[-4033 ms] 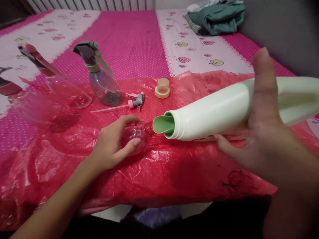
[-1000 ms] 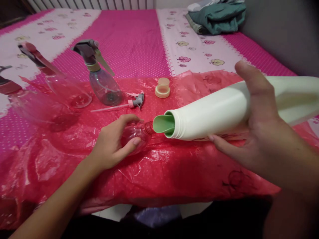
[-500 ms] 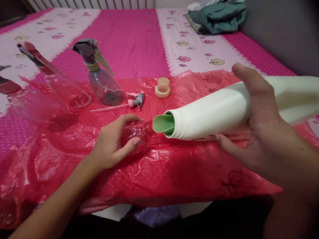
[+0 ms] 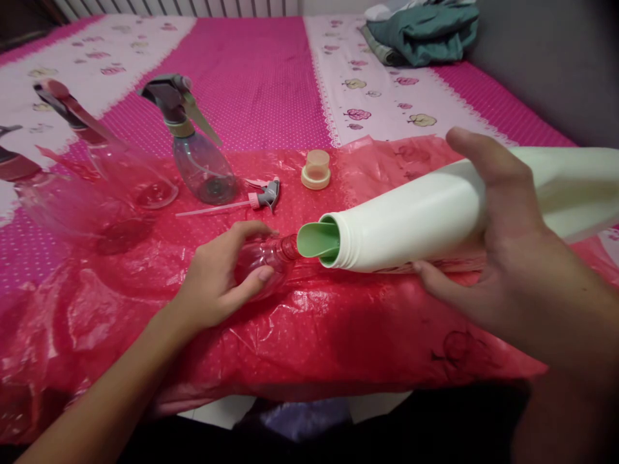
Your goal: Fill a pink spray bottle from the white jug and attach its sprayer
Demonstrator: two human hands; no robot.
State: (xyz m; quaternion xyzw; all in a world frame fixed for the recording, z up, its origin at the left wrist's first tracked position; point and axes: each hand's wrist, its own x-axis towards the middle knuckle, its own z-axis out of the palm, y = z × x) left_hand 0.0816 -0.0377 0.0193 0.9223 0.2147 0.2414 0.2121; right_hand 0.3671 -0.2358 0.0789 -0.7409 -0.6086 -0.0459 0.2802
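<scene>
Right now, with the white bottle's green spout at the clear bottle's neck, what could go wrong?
The green spout looks wider than the neck of the clear bottle, so any liquid could dribble onto the red plastic sheet. The clear bottle is tilted, so it might shift if the left hand loosens. Only the right hand is on the large white bottle, which could dip and knock the smaller one.
</scene>
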